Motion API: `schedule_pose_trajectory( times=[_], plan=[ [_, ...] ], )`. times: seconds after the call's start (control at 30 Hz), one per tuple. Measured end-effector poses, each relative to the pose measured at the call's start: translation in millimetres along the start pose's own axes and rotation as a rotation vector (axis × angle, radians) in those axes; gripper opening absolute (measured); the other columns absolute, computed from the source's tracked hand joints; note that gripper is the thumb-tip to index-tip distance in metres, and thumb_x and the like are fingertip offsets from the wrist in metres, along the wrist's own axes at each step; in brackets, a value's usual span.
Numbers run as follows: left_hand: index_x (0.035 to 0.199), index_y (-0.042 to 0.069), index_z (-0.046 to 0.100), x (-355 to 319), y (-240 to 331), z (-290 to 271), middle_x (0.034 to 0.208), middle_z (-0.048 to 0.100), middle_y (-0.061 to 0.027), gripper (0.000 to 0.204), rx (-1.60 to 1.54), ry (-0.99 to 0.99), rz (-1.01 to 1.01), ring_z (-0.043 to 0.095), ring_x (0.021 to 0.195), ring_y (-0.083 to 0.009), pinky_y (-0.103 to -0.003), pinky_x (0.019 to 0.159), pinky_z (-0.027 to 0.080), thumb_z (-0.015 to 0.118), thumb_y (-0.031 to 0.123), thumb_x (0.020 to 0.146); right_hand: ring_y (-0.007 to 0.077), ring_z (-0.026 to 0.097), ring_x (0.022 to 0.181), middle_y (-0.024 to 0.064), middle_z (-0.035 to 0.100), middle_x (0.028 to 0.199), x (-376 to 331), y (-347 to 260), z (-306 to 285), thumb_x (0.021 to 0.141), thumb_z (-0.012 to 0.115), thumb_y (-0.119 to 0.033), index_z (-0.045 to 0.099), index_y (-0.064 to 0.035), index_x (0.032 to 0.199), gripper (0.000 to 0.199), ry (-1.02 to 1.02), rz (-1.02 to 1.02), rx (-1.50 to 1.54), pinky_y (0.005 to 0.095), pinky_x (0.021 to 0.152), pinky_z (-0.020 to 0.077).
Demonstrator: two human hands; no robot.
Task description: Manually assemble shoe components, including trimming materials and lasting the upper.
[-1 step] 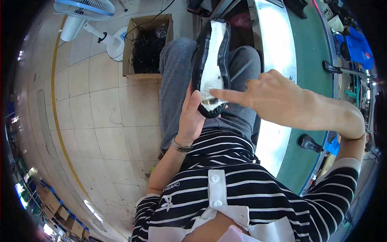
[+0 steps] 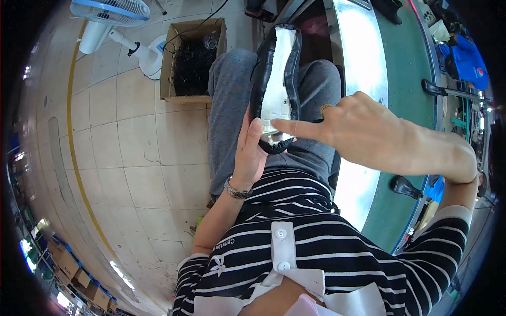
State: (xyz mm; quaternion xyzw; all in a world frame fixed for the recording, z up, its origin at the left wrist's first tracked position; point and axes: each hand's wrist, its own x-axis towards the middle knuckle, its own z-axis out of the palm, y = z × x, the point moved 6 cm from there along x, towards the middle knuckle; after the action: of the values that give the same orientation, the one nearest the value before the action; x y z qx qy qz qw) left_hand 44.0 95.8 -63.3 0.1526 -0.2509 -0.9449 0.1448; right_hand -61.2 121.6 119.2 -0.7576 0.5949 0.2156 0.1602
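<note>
A black shoe upper (image 2: 258, 102) lies over my lap with its underside up, toe end away from me. Its gathered black edge surrounds a white bottom (image 2: 274, 92), which has small holes and a shiny patch near the heel end. My left hand (image 2: 250, 155) grips the heel end from the left and below; some of its fingers are hidden under the shoe. From the right, my right hand (image 2: 353, 126) reaches over with the index finger stretched out, its tip on the white bottom near the heel. Its other fingers are curled, with nothing seen in them.
A metal ledge (image 2: 363, 68) and a green conveyor belt (image 2: 408, 68) run along my right, with black shoes (image 2: 405, 187) on the belt. At the far left stand a cardboard box (image 2: 166, 84) of black scraps and a white-blue fan (image 2: 113, 13) on the tiled floor.
My right index fingertip has slid slightly left and down on the white bottom. The shoe has shifted a touch to the left; my left hand keeps its grip.
</note>
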Motion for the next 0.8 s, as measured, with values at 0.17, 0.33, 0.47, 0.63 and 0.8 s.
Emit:
schedule_pose_trajectory(
  times=[0.17, 0.33, 0.47, 0.63, 0.8],
  plan=[
    [0.152, 0.012, 0.020, -1.8, -3.2, 1.6, 0.145, 0.039, -0.0094, 0.055, 0.147, 0.177, 0.192, 0.042, 0.131, -0.0165, -0.035, 0.112, 0.033, 0.042, 0.023, 0.103, 0.0136, 0.055, 0.043, 0.0076, 0.057, 0.058, 0.1, -11.4, -20.2, 0.079, 0.054, 0.001, 0.034, -0.0358, 0.149, 0.081, 0.515, -0.057, 0.183, 0.0255, 0.032, 0.0399],
    [0.142, 0.012, 0.034, -4.5, -16.7, -17.3, 0.119, 0.053, -0.0065, 0.076, 0.106, 0.077, -0.037, 0.060, 0.107, -0.0193, -0.034, 0.074, 0.060, 0.070, -0.010, 0.079, 0.0129, 0.056, 0.045, 0.0074, 0.055, 0.056, 15.1, -17.8, 33.0, 0.087, 0.054, -0.008, 0.024, -0.0326, 0.152, 0.075, 0.135, 0.069, 0.052, 0.0259, 0.036, 0.0423],
    [0.138, 0.006, 0.038, -2.4, -11.4, -9.8, 0.128, 0.055, -0.0084, 0.064, 0.439, 0.135, -0.090, 0.059, 0.110, -0.0186, -0.035, 0.092, 0.052, 0.073, 0.010, 0.085, 0.0097, 0.051, 0.042, 0.0102, 0.055, 0.062, 0.2, -41.2, 23.9, 0.094, 0.051, -0.024, 0.016, -0.0414, 0.152, 0.070, 0.318, -0.129, 0.103, 0.0227, 0.033, 0.0383],
    [0.119, -0.003, 0.055, 7.1, -15.3, 10.7, 0.108, 0.066, -0.0120, 0.037, 0.172, 0.017, -0.210, 0.067, 0.093, -0.0194, -0.030, 0.084, 0.054, 0.069, 0.002, 0.085, 0.0101, 0.051, 0.041, 0.0107, 0.056, 0.065, 15.8, -0.2, 47.8, 0.092, 0.053, -0.015, 0.016, -0.0442, 0.152, 0.076, 0.176, 0.041, 0.212, 0.0236, 0.032, 0.0355],
    [0.118, -0.002, 0.056, 5.0, -10.2, 12.3, 0.106, 0.065, -0.0104, 0.037, 0.185, 0.012, -0.167, 0.066, 0.097, -0.0200, -0.032, 0.085, 0.055, 0.071, 0.001, 0.084, 0.0145, 0.061, 0.046, 0.0094, 0.060, 0.060, 3.0, 1.9, 11.6, 0.084, 0.060, -0.009, 0.011, -0.0395, 0.153, 0.090, 0.488, 0.003, 0.161, 0.0252, 0.041, 0.0466]
  ],
)
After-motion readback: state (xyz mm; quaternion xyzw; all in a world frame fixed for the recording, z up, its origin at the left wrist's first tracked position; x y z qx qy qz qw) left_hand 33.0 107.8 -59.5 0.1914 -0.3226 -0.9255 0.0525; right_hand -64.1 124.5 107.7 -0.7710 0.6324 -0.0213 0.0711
